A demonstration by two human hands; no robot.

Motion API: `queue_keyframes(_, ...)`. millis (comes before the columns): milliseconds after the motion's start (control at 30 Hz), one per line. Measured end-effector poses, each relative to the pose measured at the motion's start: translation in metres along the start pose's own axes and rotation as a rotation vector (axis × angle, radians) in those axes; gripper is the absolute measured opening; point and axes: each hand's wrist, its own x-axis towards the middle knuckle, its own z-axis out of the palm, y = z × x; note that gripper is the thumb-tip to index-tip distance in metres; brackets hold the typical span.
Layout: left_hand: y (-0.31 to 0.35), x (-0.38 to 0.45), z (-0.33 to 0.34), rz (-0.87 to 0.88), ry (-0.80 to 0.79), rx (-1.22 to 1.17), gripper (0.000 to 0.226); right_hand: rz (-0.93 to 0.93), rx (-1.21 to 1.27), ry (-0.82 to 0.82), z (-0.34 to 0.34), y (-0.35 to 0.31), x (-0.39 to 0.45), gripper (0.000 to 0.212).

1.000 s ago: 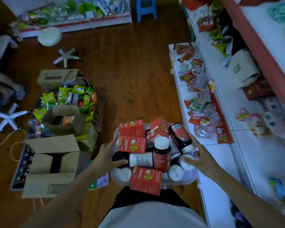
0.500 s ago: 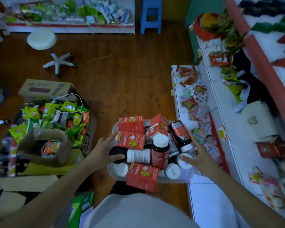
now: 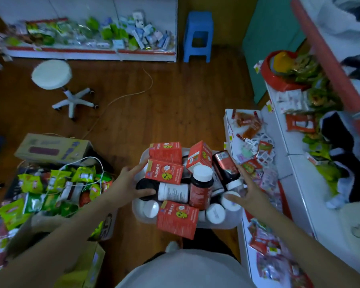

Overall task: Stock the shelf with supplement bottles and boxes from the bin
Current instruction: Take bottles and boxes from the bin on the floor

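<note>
The person is carrying a white bin [image 3: 142,215] heaped with red boxes [image 3: 176,219] and white-capped bottles [image 3: 201,189] just in front of the body, beside the near end of the white shelf [image 3: 299,183] on the right. The left hand [image 3: 126,185] is gripping the bin's left rim, thumb curling over a black cap. The right hand [image 3: 250,194] is clasping the right rim, fingers spreading along a dark bottle. The bin's walls are mostly hiding under the load. The packets lying on the shelf are blurring into each other, their labels unreadable.
</note>
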Motion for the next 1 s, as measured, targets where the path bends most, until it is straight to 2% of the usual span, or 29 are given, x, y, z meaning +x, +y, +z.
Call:
queue_keyframes(100, -0.003, 0.065, -0.029, 0.007, -0.004, -0.008, 0.101, -0.018, 0.015, -0.054, -0.017, -0.014, 0.069, 0.090)
queue_keyframes(167, 0.001, 0.107, -0.050, -0.048, -0.006, -0.007, 0.104, -0.015, 0.011, -0.077, -0.030, -0.024, 0.112, 0.090)
queue_keyframes(400, 0.021, 0.248, -0.125, -0.071, -0.050, 0.004, 0.106, -0.037, 0.044, -0.167, -0.084, -0.079, 0.267, 0.097)
queue_keyframes(567, 0.028, 0.353, -0.180, -0.008, -0.056, 0.015, 0.106, -0.056, -0.047, -0.134, -0.117, -0.114, 0.378, 0.102)
queue_keyframes(700, 0.057, 0.432, -0.222, -0.040, 0.046, 0.053, 0.099, -0.034, -0.057, -0.095, -0.138, -0.141, 0.463, 0.104)
queue_keyframes(800, 0.062, 0.502, -0.262, -0.026, 0.023, 0.013, 0.098, -0.053, -0.043, -0.076, -0.149, -0.173, 0.526, 0.103)
queue_keyframes(900, 0.062, 0.572, -0.304, 0.019, -0.054, -0.010, 0.101, -0.035, 0.024, -0.069, -0.161, -0.206, 0.585, 0.092)
queue_keyframes(1000, 0.071, 0.634, -0.345, 0.066, -0.125, 0.011, 0.105, -0.036, 0.017, 0.003, -0.174, -0.231, 0.636, 0.090)
